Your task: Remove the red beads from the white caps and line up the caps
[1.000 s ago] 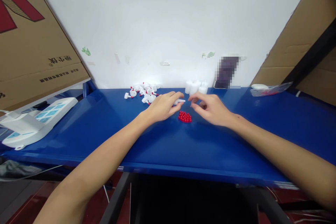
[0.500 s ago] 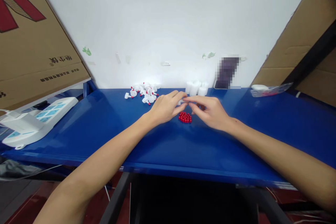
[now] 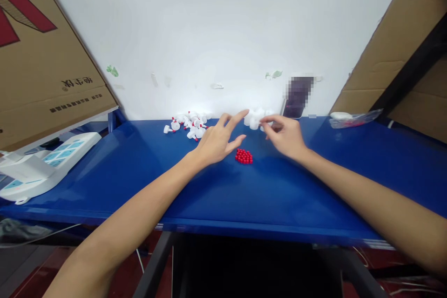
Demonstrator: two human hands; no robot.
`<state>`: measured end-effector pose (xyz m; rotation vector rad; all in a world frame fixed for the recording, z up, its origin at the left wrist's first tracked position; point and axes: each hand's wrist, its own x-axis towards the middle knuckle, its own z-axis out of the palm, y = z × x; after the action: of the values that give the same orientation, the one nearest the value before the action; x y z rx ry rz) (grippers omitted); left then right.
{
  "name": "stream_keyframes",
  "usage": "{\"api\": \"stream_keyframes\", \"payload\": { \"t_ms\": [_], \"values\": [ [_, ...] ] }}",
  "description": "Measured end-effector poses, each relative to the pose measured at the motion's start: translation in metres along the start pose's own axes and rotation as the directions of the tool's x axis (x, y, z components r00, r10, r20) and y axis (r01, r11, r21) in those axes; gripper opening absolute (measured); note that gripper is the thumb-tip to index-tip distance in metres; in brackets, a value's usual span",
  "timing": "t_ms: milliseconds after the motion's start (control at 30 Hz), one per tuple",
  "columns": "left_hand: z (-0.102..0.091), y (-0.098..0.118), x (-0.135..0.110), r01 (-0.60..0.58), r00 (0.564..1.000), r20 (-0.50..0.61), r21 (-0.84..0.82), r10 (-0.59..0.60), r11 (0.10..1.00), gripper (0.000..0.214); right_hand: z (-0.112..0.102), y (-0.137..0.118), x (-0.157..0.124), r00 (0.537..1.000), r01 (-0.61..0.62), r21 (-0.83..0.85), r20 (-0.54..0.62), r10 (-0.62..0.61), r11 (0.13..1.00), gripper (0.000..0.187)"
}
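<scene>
My left hand (image 3: 217, 139) hovers over the blue table (image 3: 139, 181) with its fingers spread and nothing in them. Just right of it lies a small cluster of red beads (image 3: 243, 156). My right hand (image 3: 285, 136) reaches to the back of the table, its thumb and fingers pinched together at the edge of a group of plain white plastic pieces (image 3: 254, 116). What the pinch holds looks like a small white piece. Behind my left hand lies a heap of white pieces with red tips (image 3: 188, 123).
A white device with blue keys (image 3: 42, 165) sits at the table's left end under a leaning cardboard box (image 3: 38, 65). A clear plastic bag (image 3: 354, 118) lies at the back right, beside more cardboard. A blurred dark object (image 3: 296, 98) leans on the wall.
My hands were joined over the red beads on a small white piece. They have parted: the left hand opened and lifted, the right hand moved back to the plain white pieces.
</scene>
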<state>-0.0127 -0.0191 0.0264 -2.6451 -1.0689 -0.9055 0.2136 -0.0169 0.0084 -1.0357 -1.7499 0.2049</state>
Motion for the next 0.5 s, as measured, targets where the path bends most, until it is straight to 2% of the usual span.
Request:
{"api": "stream_keyframes", "payload": {
  "t_ms": [67, 200, 367, 500],
  "values": [
    [0.000, -0.002, 0.000, 0.012, 1.000, -0.012, -0.003, -0.012, 1.000, 0.059, -0.007, 0.017, 0.007, 0.996, -0.085, -0.022, -0.041, 0.084, 0.996, 0.024],
    [0.003, -0.005, 0.000, 0.005, 1.000, 0.017, 0.027, -0.006, 1.000, 0.048, -0.023, 0.047, 0.020, 0.982, -0.134, -0.109, -0.148, 0.117, 0.985, 0.026],
    [0.006, -0.005, -0.001, -0.019, 1.000, 0.025, 0.043, 0.018, 0.999, 0.037, -0.026, 0.061, 0.028, 0.993, -0.039, -0.332, -0.114, 0.001, 0.942, 0.026],
    [0.007, -0.005, -0.001, -0.028, 1.000, 0.012, 0.042, 0.027, 0.999, 0.035, -0.022, 0.061, 0.031, 0.990, -0.008, -0.422, -0.128, -0.051, 0.907, 0.028]
  ]
}}
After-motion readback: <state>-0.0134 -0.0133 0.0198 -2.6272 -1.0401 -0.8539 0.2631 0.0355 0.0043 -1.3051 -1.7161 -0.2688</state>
